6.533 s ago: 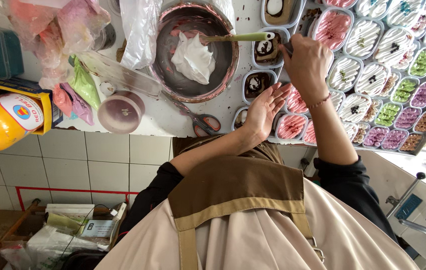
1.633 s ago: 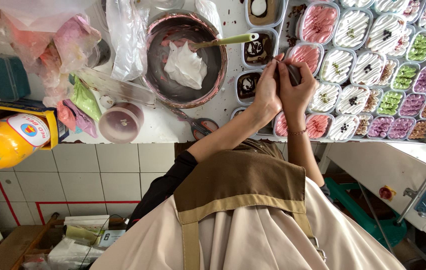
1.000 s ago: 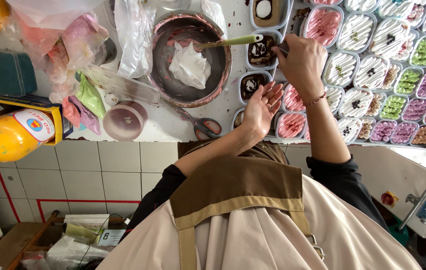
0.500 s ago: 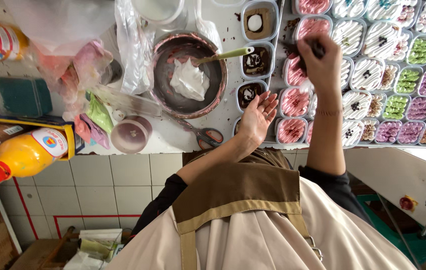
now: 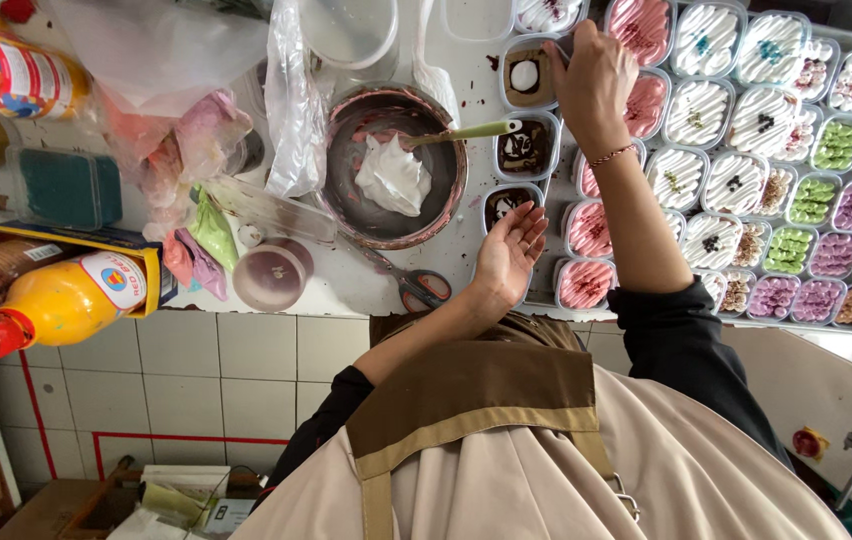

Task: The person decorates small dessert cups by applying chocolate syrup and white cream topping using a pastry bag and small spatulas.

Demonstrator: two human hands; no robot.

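Now right hand (image 5: 594, 75) pinches thin tool over brown-filled tub (image 5: 524, 77); left hand (image 5: 508, 255) open, empty.

Orange bottle (image 5: 66, 295) with white-and-red label (red cap), lower left, second orange bottle (image 5: 1, 75) upper left, labelled too

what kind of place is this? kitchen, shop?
Likely a small dessert-making kitchen or shop counter: a tray of small filled dessert cups topped with cream and sprinkles, a mixing bowl holding white cream and a spatula, and a tiled counter front.
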